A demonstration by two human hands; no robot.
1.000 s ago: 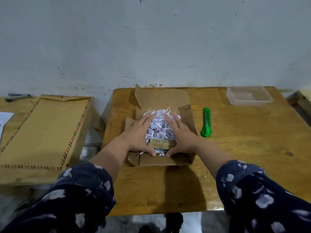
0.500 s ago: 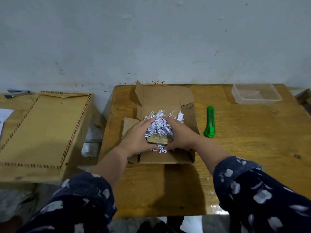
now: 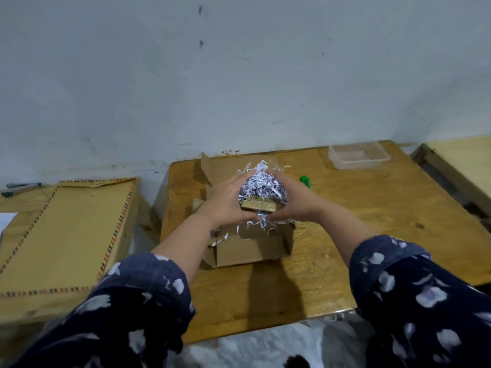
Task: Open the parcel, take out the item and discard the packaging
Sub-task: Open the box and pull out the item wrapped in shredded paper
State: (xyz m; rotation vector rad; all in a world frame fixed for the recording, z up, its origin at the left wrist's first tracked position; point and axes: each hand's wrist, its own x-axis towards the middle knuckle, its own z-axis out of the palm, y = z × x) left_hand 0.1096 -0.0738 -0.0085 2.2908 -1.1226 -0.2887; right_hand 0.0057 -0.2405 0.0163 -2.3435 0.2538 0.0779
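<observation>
Up and Out, Padding and All

Both hands cup one bundle above the open cardboard box (image 3: 249, 245): the left hand (image 3: 225, 203) and right hand (image 3: 295, 200) curl their grip around a wad of shredded paper (image 3: 261, 185) with a small tan item (image 3: 259, 205) nested at its near edge. Holding from both sides probably keeps loose strips from scattering (a few already dangle). The box sits on the tabletop (image 3: 358, 208), a green cutter (image 3: 305, 181) beside it, a clear tray (image 3: 357, 156) beyond.
</observation>
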